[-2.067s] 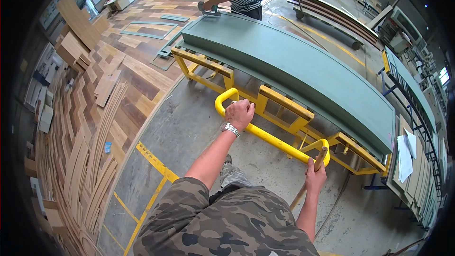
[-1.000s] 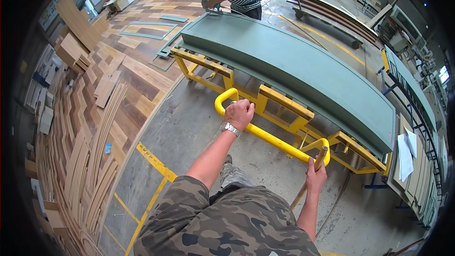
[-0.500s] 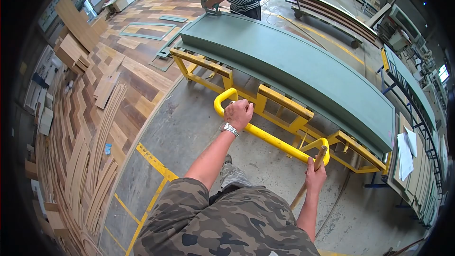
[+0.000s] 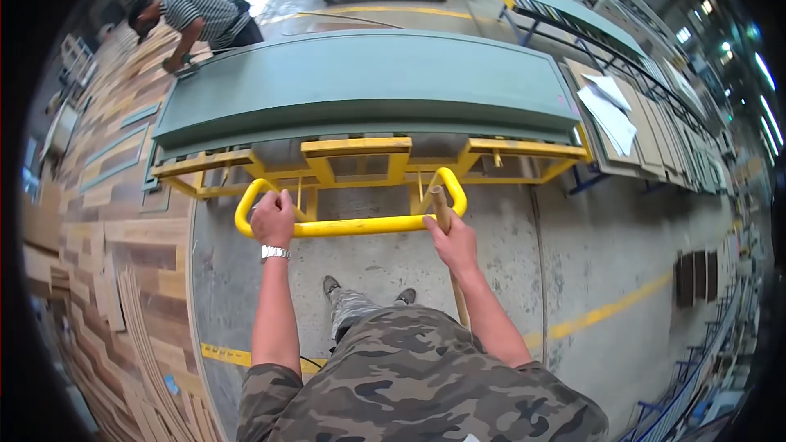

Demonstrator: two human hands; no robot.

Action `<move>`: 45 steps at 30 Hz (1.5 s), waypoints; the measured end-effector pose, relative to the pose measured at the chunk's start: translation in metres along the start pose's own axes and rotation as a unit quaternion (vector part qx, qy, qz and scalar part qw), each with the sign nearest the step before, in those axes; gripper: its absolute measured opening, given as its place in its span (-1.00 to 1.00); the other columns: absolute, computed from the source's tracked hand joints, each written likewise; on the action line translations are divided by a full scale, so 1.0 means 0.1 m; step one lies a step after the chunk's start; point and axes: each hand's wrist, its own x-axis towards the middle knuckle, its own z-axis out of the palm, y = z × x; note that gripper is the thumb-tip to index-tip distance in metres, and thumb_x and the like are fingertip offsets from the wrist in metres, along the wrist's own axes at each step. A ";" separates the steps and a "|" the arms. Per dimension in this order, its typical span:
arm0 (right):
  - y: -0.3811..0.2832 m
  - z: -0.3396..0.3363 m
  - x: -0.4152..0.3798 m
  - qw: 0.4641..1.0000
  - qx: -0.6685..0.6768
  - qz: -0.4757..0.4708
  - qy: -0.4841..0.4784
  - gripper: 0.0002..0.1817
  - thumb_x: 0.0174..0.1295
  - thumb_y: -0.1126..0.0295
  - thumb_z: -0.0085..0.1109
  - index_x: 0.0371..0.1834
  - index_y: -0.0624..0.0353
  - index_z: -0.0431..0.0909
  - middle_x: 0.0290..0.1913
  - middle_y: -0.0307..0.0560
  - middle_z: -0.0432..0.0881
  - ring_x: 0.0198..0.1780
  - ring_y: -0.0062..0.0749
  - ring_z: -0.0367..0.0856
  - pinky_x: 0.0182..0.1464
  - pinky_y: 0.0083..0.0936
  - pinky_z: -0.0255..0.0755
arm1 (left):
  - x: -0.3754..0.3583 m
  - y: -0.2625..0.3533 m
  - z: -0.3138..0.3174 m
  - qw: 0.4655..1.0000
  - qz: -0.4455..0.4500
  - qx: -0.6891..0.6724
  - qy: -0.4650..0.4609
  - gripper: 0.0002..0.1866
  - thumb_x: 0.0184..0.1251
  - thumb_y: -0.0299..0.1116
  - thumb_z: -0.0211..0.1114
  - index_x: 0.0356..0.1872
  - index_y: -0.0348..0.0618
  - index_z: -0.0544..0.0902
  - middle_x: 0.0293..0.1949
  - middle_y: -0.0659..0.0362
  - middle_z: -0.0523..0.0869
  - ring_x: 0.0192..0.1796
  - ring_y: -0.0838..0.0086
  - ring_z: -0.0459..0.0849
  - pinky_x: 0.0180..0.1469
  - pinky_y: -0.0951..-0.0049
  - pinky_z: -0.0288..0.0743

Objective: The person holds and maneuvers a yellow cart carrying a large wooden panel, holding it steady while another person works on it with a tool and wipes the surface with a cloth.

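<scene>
My left hand (image 4: 273,218) is closed around the left end of a yellow tubular push handle (image 4: 364,227), a metal watch on its wrist. Closed round a wooden stick (image 4: 440,206), my right hand (image 4: 454,245) rests against the handle's right end. The stick slants down past my forearm, its lower end hidden behind my body. Beyond the handle, a yellow metal cart frame (image 4: 356,149) carries a long grey-green panel (image 4: 368,78) with a raised edge. My fingers' undersides are out of sight.
At the panel's far left end a person (image 4: 205,20) in a striped shirt bends over it. White papers (image 4: 607,119) lie on stacked boards to the right. A blue rack (image 4: 573,20) holds more green panels. Wooden strips (image 4: 135,319) cover the floor at left.
My view has swung to the right, so the cart, panel and other person appear further left and more level. Both hands keep their holds.
</scene>
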 end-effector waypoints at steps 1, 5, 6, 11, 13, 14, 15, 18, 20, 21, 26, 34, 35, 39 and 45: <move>0.01 0.00 0.00 1.000 0.001 0.008 0.007 -0.46 0.41 -0.15 0.40 0.24 -0.02 0.73 -0.19 0.14 0.85 -0.07 0.19 0.83 -0.04 -0.08 0.64 | 0.00 -0.01 0.00 1.000 0.003 -0.002 -0.001 -0.61 0.49 -0.09 0.40 -0.48 -0.13 0.65 -0.43 0.00 0.77 -0.36 -0.04 0.74 -0.27 -0.04 0.55; 0.02 -0.01 0.00 1.000 0.001 -0.001 -0.003 -0.42 0.41 -0.19 0.39 0.32 -0.06 0.71 -0.18 0.12 0.86 -0.07 0.18 0.83 -0.03 -0.07 0.65 | 0.00 -0.01 0.00 1.000 -0.002 -0.001 -0.010 -0.60 0.49 -0.08 0.42 -0.47 -0.16 0.65 -0.45 -0.01 0.77 -0.36 -0.04 0.75 -0.27 -0.02 0.56; 0.02 -0.01 -0.01 1.000 -0.007 -0.001 -0.009 -0.41 0.42 -0.20 0.38 0.33 -0.07 0.71 -0.17 0.11 0.86 -0.07 0.18 0.83 -0.03 -0.06 0.66 | 0.00 -0.01 0.00 1.000 0.002 -0.001 -0.012 -0.60 0.49 -0.08 0.42 -0.47 -0.16 0.65 -0.45 -0.01 0.77 -0.36 -0.04 0.75 -0.27 -0.02 0.56; 0.04 0.02 0.00 1.000 -0.011 -0.010 0.002 -0.40 0.42 -0.22 0.37 0.33 -0.07 0.70 -0.18 0.11 0.86 -0.08 0.18 0.84 -0.04 -0.04 0.66 | 0.01 0.00 -0.01 1.000 -0.003 -0.003 -0.016 -0.60 0.50 -0.09 0.42 -0.47 -0.16 0.66 -0.46 -0.01 0.77 -0.36 -0.03 0.76 -0.27 0.00 0.57; 0.03 0.01 0.00 1.000 -0.018 -0.013 0.006 -0.39 0.42 -0.23 0.37 0.34 -0.08 0.70 -0.18 0.11 0.86 -0.08 0.18 0.84 -0.05 -0.02 0.66 | 0.01 0.00 -0.02 1.000 0.001 -0.002 -0.015 -0.60 0.50 -0.09 0.42 -0.47 -0.15 0.66 -0.46 -0.01 0.77 -0.36 -0.02 0.76 -0.27 0.01 0.57; 0.02 0.01 -0.01 1.000 -0.017 -0.013 0.006 -0.40 0.42 -0.23 0.36 0.33 -0.09 0.70 -0.19 0.11 0.86 -0.08 0.18 0.84 -0.05 -0.02 0.66 | 0.01 0.00 -0.02 1.000 0.003 0.000 -0.014 -0.60 0.51 -0.10 0.42 -0.48 -0.15 0.66 -0.46 -0.01 0.77 -0.36 -0.02 0.76 -0.28 0.01 0.57; 0.01 0.00 -0.02 1.000 -0.016 -0.013 0.006 -0.40 0.43 -0.23 0.36 0.33 -0.10 0.69 -0.19 0.11 0.86 -0.08 0.18 0.84 -0.06 -0.02 0.66 | 0.01 -0.01 -0.01 1.000 0.005 -0.002 -0.015 -0.60 0.51 -0.10 0.42 -0.48 -0.15 0.66 -0.46 -0.01 0.77 -0.36 -0.02 0.76 -0.28 0.01 0.57; 0.00 -0.01 -0.01 1.000 -0.018 -0.016 -0.001 -0.41 0.44 -0.23 0.35 0.33 -0.10 0.70 -0.19 0.12 0.86 -0.08 0.18 0.84 -0.06 -0.02 0.66 | 0.01 0.00 0.00 1.000 0.007 -0.006 -0.008 -0.60 0.51 -0.10 0.42 -0.48 -0.15 0.66 -0.47 0.00 0.77 -0.37 -0.01 0.75 -0.28 0.01 0.56; 0.00 -0.02 -0.01 1.000 -0.017 -0.016 0.000 -0.41 0.44 -0.23 0.35 0.33 -0.10 0.70 -0.19 0.11 0.86 -0.08 0.18 0.84 -0.06 -0.02 0.66 | 0.01 0.00 -0.02 1.000 0.002 0.004 -0.015 -0.61 0.51 -0.11 0.42 -0.48 -0.15 0.66 -0.47 0.01 0.77 -0.37 0.00 0.75 -0.28 0.02 0.57; 0.00 -0.01 -0.01 1.000 -0.016 -0.017 0.000 -0.42 0.43 -0.22 0.35 0.33 -0.10 0.69 -0.19 0.11 0.86 -0.09 0.19 0.84 -0.07 -0.02 0.66 | 0.01 0.00 -0.02 1.000 0.002 0.005 -0.015 -0.61 0.51 -0.11 0.42 -0.48 -0.15 0.66 -0.47 0.01 0.77 -0.37 0.00 0.75 -0.28 0.02 0.57; -0.01 -0.02 -0.02 1.000 -0.015 -0.015 -0.002 -0.42 0.43 -0.22 0.36 0.32 -0.09 0.70 -0.20 0.11 0.86 -0.10 0.19 0.84 -0.07 -0.02 0.67 | 0.01 -0.01 -0.02 1.000 0.005 0.006 -0.014 -0.61 0.50 -0.12 0.43 -0.47 -0.16 0.67 -0.47 0.01 0.77 -0.37 0.00 0.76 -0.28 0.02 0.57; 0.03 0.01 0.00 0.999 -0.003 -0.032 0.006 -0.41 0.42 -0.21 0.37 0.32 -0.08 0.71 -0.19 0.15 0.85 -0.07 0.20 0.84 -0.05 -0.01 0.67 | 0.01 0.01 0.00 1.000 0.004 -0.002 -0.002 -0.60 0.49 -0.09 0.42 -0.50 -0.13 0.66 -0.47 -0.02 0.76 -0.34 -0.05 0.76 -0.27 -0.03 0.57; 0.05 0.02 0.01 1.000 -0.007 -0.027 0.014 -0.42 0.42 -0.19 0.38 0.31 -0.07 0.72 -0.19 0.15 0.85 -0.07 0.19 0.84 -0.05 -0.03 0.67 | 0.01 -0.02 0.02 1.000 0.005 -0.001 -0.001 -0.60 0.49 -0.09 0.41 -0.50 -0.13 0.66 -0.46 -0.03 0.76 -0.34 -0.06 0.76 -0.27 -0.05 0.57; 0.02 0.03 0.00 1.000 0.012 -0.017 0.013 -0.48 0.41 -0.10 0.43 0.28 -0.03 0.73 -0.19 0.16 0.85 -0.09 0.17 0.85 -0.08 -0.11 0.66 | 0.01 -0.04 0.01 1.000 0.012 -0.005 0.008 -0.60 0.47 -0.06 0.39 -0.49 -0.10 0.64 -0.46 -0.03 0.74 -0.35 -0.08 0.75 -0.27 -0.09 0.56; -0.02 0.02 -0.02 1.000 0.014 -0.018 0.009 -0.52 0.43 -0.06 0.44 0.20 0.03 0.73 -0.24 0.14 0.84 -0.14 0.16 0.85 -0.11 -0.14 0.65 | 0.00 0.01 -0.02 1.000 -0.023 0.007 -0.001 -0.63 0.44 -0.05 0.42 -0.50 -0.06 0.67 -0.48 0.03 0.75 -0.37 -0.02 0.75 -0.30 -0.05 0.57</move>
